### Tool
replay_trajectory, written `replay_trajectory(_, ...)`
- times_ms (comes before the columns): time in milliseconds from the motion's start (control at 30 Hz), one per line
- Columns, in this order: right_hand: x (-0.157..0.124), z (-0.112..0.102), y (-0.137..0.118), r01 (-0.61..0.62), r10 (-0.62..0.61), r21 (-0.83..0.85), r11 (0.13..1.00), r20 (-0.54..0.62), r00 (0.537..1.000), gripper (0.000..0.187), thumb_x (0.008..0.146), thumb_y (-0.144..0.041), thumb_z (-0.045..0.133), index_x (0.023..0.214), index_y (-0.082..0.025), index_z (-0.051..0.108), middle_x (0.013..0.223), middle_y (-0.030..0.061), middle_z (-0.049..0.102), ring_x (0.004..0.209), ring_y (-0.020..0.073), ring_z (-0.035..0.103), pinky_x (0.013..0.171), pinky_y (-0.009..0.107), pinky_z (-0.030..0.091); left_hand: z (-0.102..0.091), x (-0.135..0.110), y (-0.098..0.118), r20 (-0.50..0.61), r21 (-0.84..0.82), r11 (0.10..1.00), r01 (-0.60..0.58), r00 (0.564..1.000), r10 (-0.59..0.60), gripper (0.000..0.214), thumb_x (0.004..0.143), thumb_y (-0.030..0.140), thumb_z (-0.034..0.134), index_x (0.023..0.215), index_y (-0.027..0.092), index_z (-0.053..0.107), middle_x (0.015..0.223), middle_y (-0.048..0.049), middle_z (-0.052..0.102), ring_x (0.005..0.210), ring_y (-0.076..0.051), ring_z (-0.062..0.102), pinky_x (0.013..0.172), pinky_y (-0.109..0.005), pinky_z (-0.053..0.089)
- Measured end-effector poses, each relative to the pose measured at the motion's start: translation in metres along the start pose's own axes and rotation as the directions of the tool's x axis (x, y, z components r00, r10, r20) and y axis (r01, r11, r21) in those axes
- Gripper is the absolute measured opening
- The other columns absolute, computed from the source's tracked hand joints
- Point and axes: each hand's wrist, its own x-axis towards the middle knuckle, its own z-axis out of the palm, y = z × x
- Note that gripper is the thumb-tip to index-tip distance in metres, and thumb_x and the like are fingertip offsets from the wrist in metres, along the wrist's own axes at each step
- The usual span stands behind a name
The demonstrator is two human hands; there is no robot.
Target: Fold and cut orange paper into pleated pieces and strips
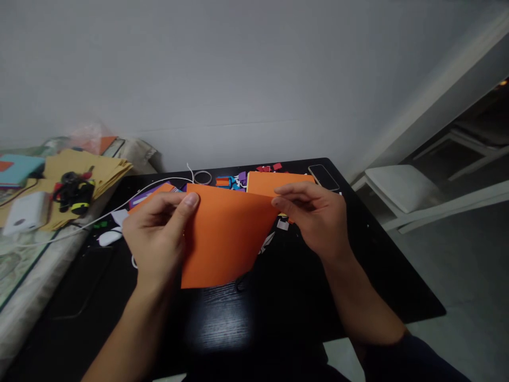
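Note:
An orange sheet of paper [226, 239] is held up above the black table, slightly curved along its lower edge. My left hand [159, 233] pinches its upper left corner, thumb in front. At the upper right corner my right hand [314, 212] grips the same sheet between thumb and fingers. Behind it lies another orange sheet [274, 182] with a yellow edge showing at its left. Small coloured paper scraps [238, 180] lie beyond the held sheet, which hides part of them. A white paper piece [282, 225] is near my right hand.
A phone [323, 176] lies at the table's [310, 297] back right corner. At the left are a white cable [151, 183], brown envelopes [87, 170], a white box-shaped device [27, 212] and a black-yellow object [81, 196]. A white chair [401, 188] stands at the right.

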Motion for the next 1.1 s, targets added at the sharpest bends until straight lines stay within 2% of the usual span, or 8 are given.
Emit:
replay_trajectory(167, 0.002, 0.004, 0.008, -0.111, 0.109, 0.112, 0.987, 0.027, 0.994, 0.016, 0.078, -0.026, 0.089, 0.091, -0.023, 0.081, 0.080, -0.0005, 0.081, 0.077, 0.0157, 0.078, 0.074, 0.028, 0.067, 0.002, 0.003, -0.005, -0.013, -0.003, 0.999, -0.042, 0.999, 0.042, 0.011, 0.084, 0.032, 0.083, 0.079, 0.023, 0.079, 0.073, 0.0019, 0.072, 0.063, -0.012, 0.059, 0.059, -0.026, 0.049)
replay_trajectory(333, 0.002, 0.007, 0.017, -0.242, 0.211, 0.165, 0.956, 0.184, 0.960, 0.020, 0.078, -0.035, 0.089, 0.089, -0.021, 0.082, 0.087, 0.0027, 0.082, 0.084, 0.0181, 0.077, 0.082, 0.033, 0.066, 0.002, 0.006, -0.007, -0.045, -0.054, 0.998, -0.033, 0.999, 0.031, 0.013, 0.083, 0.031, 0.084, 0.077, 0.021, 0.077, 0.073, 0.0011, 0.071, 0.062, -0.011, 0.059, 0.060, -0.026, 0.048)
replay_trajectory(600, 0.003, 0.006, 0.017, -0.208, 0.198, 0.124, 0.970, 0.084, 0.977, 0.018, 0.078, -0.038, 0.089, 0.084, -0.022, 0.082, 0.083, 0.0015, 0.081, 0.076, 0.0165, 0.074, 0.075, 0.032, 0.064, 0.002, 0.006, -0.007, -0.011, -0.046, 0.999, -0.018, 1.000, 0.017, 0.014, 0.085, 0.034, 0.081, 0.079, 0.022, 0.075, 0.072, 0.0026, 0.069, 0.061, -0.011, 0.057, 0.060, -0.026, 0.046)
replay_trajectory(700, 0.005, 0.002, 0.017, -0.199, 0.192, 0.086, 0.976, 0.078, 0.978, 0.018, 0.079, -0.038, 0.087, 0.082, -0.021, 0.081, 0.079, 0.0017, 0.079, 0.074, 0.0165, 0.073, 0.071, 0.031, 0.063, -0.006, 0.012, -0.003, 0.109, -0.047, 0.997, 0.065, 0.992, -0.060, 0.016, 0.085, 0.035, 0.081, 0.079, 0.022, 0.075, 0.070, 0.0027, 0.067, 0.058, -0.010, 0.056, 0.056, -0.024, 0.045)
replay_trajectory(767, 0.006, -0.001, 0.016, -0.184, 0.179, 0.033, 0.982, 0.120, 0.976, 0.019, 0.081, -0.039, 0.086, 0.081, -0.020, 0.080, 0.078, 0.0020, 0.078, 0.072, 0.0166, 0.072, 0.070, 0.031, 0.061, -0.013, 0.018, 0.004, 0.306, 0.001, 0.996, 0.092, 0.948, -0.088, 0.018, 0.084, 0.037, 0.081, 0.079, 0.022, 0.075, 0.071, 0.0012, 0.068, 0.062, -0.012, 0.060, 0.057, -0.024, 0.048)
replay_trajectory(867, 0.006, -0.003, 0.012, -0.165, 0.179, -0.074, 0.984, 0.291, 0.940, 0.021, 0.082, -0.039, 0.085, 0.082, -0.019, 0.080, 0.079, 0.0030, 0.078, 0.072, 0.0161, 0.070, 0.067, 0.029, 0.057, -0.021, 0.021, 0.019, 0.549, 0.166, 0.985, -0.038, 0.833, -0.061, 0.018, 0.086, 0.040, 0.078, 0.096, 0.025, 0.078, 0.094, -0.0034, 0.078, 0.083, -0.018, 0.071, 0.073, -0.029, 0.056)
replay_trajectory(967, 0.003, 0.003, 0.007, -0.146, 0.222, -0.188, 0.971, 0.496, 0.839, 0.020, 0.085, -0.038, 0.082, 0.085, -0.018, 0.081, 0.078, 0.0023, 0.076, 0.071, 0.0142, 0.066, 0.063, 0.026, 0.050, -0.019, 0.011, 0.029, 0.668, 0.214, 0.972, -0.101, 0.741, -0.070, 0.021, 0.091, 0.043, 0.074, 0.102, 0.026, 0.076, 0.097, -0.0027, 0.078, 0.088, -0.018, 0.071, 0.078, -0.029, 0.055)
replay_trajectory(1100, -0.005, 0.017, 0.008, -0.065, 0.263, -0.301, 0.951, 0.683, 0.681, 0.022, 0.088, -0.036, 0.078, 0.078, -0.016, 0.078, 0.063, -0.0030, 0.063, 0.061, 0.0091, 0.052, 0.056, 0.023, 0.036, -0.010, -0.011, 0.022, 0.811, 0.243, 0.965, -0.102, 0.566, -0.145, 0.025, 0.098, 0.044, 0.063, 0.090, 0.022, 0.072, 0.076, 0.0008, 0.070, 0.069, -0.014, 0.061, 0.063, -0.025, 0.046)
